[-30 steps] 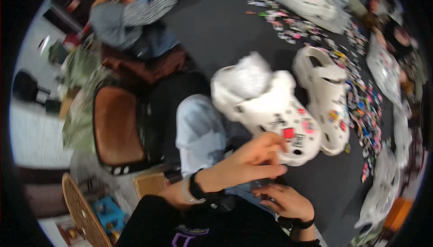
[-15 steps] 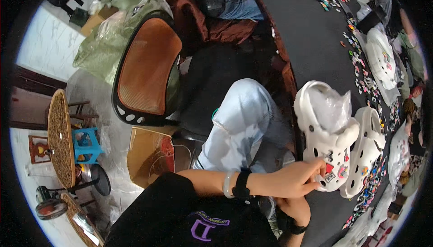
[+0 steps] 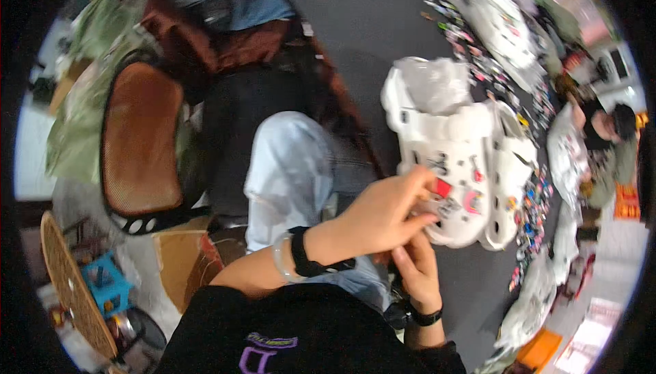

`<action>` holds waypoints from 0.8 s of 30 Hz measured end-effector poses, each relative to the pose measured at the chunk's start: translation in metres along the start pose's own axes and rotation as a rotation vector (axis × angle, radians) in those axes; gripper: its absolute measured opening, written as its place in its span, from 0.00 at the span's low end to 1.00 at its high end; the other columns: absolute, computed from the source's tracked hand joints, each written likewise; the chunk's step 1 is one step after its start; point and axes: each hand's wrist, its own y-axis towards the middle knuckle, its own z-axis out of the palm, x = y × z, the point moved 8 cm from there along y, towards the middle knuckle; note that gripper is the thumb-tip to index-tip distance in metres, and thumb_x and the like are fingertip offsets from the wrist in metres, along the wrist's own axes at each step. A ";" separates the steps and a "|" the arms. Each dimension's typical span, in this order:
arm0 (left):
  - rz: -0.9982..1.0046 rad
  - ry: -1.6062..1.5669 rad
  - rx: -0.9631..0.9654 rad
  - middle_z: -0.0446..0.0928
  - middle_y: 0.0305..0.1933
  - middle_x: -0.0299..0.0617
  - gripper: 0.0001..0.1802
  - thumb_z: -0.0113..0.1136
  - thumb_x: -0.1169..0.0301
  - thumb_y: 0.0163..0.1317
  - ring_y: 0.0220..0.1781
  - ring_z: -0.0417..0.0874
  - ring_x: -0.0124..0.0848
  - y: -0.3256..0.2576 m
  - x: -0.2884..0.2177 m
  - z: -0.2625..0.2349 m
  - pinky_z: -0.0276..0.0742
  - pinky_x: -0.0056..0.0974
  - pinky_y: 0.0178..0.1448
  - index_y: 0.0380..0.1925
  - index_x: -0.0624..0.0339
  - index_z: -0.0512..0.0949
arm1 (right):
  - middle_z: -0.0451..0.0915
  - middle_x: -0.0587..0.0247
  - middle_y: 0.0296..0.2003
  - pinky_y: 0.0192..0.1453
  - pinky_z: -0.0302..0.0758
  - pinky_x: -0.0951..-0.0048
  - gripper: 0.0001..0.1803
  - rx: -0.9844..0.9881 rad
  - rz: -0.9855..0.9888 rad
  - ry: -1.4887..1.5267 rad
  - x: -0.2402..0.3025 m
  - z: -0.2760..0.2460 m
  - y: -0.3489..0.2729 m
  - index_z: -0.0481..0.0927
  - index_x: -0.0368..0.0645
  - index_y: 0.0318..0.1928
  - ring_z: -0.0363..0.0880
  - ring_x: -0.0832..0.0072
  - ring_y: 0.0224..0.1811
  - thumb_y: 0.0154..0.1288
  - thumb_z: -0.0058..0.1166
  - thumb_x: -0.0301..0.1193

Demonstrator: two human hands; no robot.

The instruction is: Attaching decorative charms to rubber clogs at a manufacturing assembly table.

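A white clog (image 3: 471, 220) with colourful charms on its toe lies on the dark table, clear plastic bag (image 3: 437, 83) stuffed in its heel opening. Its mate, a second white clog (image 3: 504, 220), lies close along its right side. My left hand (image 3: 372, 213) reaches over the first clog's left edge. Its thumb and index finger are apart beside a red charm (image 3: 443, 188), with nothing visible between them. Below it, near the clog's toe, is my right hand (image 3: 420, 278), thumb raised; its other fingers are partly hidden behind the left hand.
Many small charms (image 3: 536, 199) are strewn along the table's right side. Beyond them lie another white clog (image 3: 502, 25) and plastic bags (image 3: 567, 148). Left of my knee stand an orange mesh chair (image 3: 143, 138) and a cardboard box (image 3: 179, 264). Other people sit around the table.
The view has turned, so the table and clogs sit further left in the picture. My left fingertips have drawn back toward the clog's left edge. My right thumb now shows.
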 end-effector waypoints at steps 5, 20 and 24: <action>0.213 0.083 -0.132 0.78 0.41 0.44 0.23 0.68 0.78 0.52 0.40 0.81 0.34 0.003 -0.011 -0.004 0.78 0.36 0.40 0.49 0.62 0.73 | 0.77 0.62 0.37 0.38 0.70 0.79 0.16 -0.144 0.047 0.166 0.002 -0.025 -0.010 0.67 0.36 0.57 0.75 0.80 0.36 0.74 0.45 0.29; -1.240 0.716 -0.794 0.64 0.60 0.64 0.26 0.50 0.59 0.66 0.63 0.66 0.56 -0.320 0.426 -0.318 0.72 0.51 0.58 0.58 0.65 0.63 | 0.77 0.59 0.38 0.51 0.72 0.70 0.27 0.211 0.007 0.122 0.005 -0.020 -0.033 0.63 0.38 0.63 0.77 0.74 0.44 0.66 0.55 0.22; -0.989 1.410 -0.320 0.70 0.63 0.53 0.30 0.42 0.50 0.69 0.66 0.68 0.49 -0.264 0.432 -0.260 0.62 0.47 0.66 0.60 0.64 0.65 | 0.78 0.65 0.39 0.51 0.71 0.74 0.22 0.209 0.033 0.058 -0.002 -0.021 -0.044 0.68 0.41 0.62 0.76 0.79 0.45 0.69 0.53 0.27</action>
